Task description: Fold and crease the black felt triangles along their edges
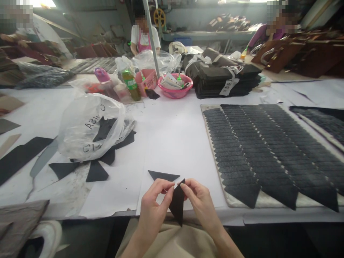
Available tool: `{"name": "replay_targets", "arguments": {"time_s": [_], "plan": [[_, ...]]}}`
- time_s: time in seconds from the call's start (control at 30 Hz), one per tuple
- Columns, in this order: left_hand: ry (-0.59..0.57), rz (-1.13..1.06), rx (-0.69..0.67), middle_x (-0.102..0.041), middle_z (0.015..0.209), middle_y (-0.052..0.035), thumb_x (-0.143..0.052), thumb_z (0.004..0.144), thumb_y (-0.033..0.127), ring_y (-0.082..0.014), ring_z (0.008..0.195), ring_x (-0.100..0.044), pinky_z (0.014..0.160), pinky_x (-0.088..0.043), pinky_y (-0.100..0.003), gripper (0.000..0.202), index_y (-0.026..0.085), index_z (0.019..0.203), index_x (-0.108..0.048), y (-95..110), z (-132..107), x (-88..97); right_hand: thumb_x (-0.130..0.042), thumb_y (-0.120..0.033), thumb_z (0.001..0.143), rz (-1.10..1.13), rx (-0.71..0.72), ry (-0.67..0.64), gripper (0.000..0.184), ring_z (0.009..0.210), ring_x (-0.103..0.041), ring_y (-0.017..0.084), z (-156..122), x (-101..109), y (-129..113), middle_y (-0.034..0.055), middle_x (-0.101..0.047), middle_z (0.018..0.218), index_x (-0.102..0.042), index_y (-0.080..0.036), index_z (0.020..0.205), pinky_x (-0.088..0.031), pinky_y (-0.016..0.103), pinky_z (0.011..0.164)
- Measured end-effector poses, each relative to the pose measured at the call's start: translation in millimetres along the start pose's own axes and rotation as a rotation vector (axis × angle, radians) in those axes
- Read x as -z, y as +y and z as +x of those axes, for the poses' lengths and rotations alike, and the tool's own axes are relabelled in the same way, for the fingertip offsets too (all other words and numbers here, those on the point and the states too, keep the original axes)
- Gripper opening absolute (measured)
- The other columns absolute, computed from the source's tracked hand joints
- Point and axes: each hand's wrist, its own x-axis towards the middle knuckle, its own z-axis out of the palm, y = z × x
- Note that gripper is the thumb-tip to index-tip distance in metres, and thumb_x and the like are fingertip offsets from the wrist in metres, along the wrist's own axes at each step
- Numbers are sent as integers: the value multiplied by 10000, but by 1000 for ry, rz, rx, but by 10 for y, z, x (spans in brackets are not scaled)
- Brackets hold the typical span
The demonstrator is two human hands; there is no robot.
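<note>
Between my two hands, over the table's front edge, is a small black pointed piece of material (pixel 177 204). My left hand (pixel 156 200) pinches its left edge between thumb and fingers. On the other side, my right hand (pixel 198 197) grips it near the upper corner. A second black piece (pixel 162 175) lies flat on the white paper just beyond my fingers. To the right, a board (pixel 225 200) carries rows of overlapping black pointed pieces (pixel 249 150). More black pieces (pixel 97 172) spill from a clear plastic bag (pixel 80 125) with handwriting at the left.
Farther back stand a green-labelled bottle (pixel 131 84), a pink box (pixel 146 79), a pink basin (pixel 176 91) and a tied stack of dark pieces (pixel 225 80). A long black strip (pixel 24 156) lies far left. Several people work around the far tables.
</note>
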Motion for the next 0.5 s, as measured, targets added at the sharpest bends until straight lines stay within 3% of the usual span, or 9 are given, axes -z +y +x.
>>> {"name": "replay_targets", "arguments": {"time_s": [0.23,0.5], "plan": [[-63,-78,59,-649,890,-13,-570,897,306,-151,824,-591,748,-461,-256,147,220,938,-683,34,118,-32,-565,-431,901,-70,22,-13,288,650,-509,113,63,-19,22,-6,-590,720,-635,-157,846,-420,210,596],[-25,-172,95,-658,883,-34,-628,854,310,-167,820,-608,746,-482,-260,146,191,915,-687,-24,190,-76,-605,-367,872,-201,35,-5,213,669,-537,125,181,-1,-69,-1,-662,755,-675,-169,839,-412,214,613]]}}
